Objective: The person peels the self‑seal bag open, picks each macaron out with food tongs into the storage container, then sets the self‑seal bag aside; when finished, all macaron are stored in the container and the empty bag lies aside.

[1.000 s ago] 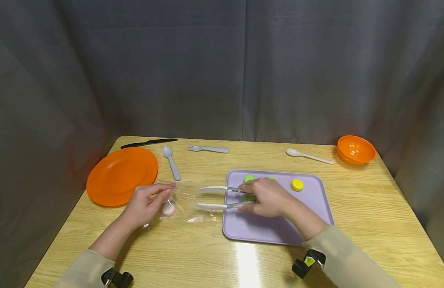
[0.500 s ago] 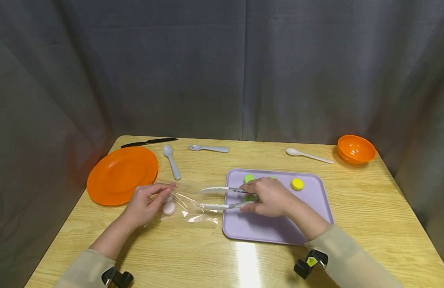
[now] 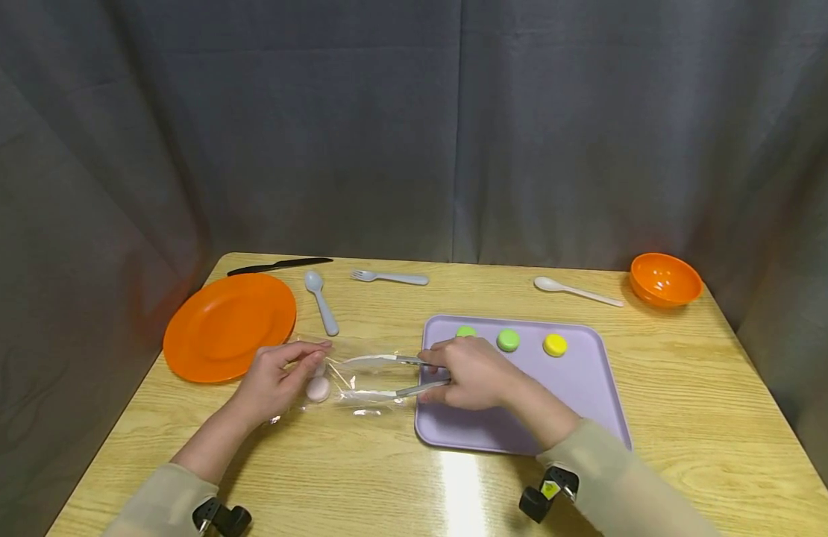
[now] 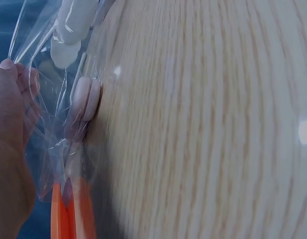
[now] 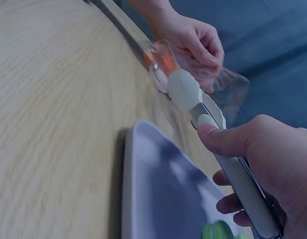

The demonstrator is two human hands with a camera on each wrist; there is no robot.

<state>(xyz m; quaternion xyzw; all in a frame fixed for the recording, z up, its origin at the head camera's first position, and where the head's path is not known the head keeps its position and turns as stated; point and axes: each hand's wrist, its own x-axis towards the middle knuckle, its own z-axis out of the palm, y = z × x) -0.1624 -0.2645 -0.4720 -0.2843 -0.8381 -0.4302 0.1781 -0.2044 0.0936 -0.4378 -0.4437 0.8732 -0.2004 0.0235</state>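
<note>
My left hand (image 3: 276, 384) pinches the upper edge of a clear plastic bag (image 3: 367, 412) lying on the table. Pale pink macarons (image 3: 318, 388) show through the film beside those fingers; one is partly hidden by the hand. With my right hand (image 3: 471, 373) I hold metal tongs (image 3: 374, 361) with white tips. The tips are spread apart within the bag's outline and point at the macarons, with nothing between them. That hand hovers over the left side of a lilac tray (image 3: 562, 395), where green macarons (image 3: 508, 340) and a yellow macaron (image 3: 555, 345) sit.
An orange plate (image 3: 229, 328) stands left of the bag. Behind lie a black knife (image 3: 280, 266), a grey spoon (image 3: 322, 302) and a grey fork (image 3: 390, 277). A white spoon (image 3: 578, 291) and an orange bowl (image 3: 665, 280) are at the back right. Grey curtains surround the table.
My right hand has moved left with the tongs, bringing the tips closer to the pink macarons and uncovering a green one on the tray. The left hand has stayed nearly still.
</note>
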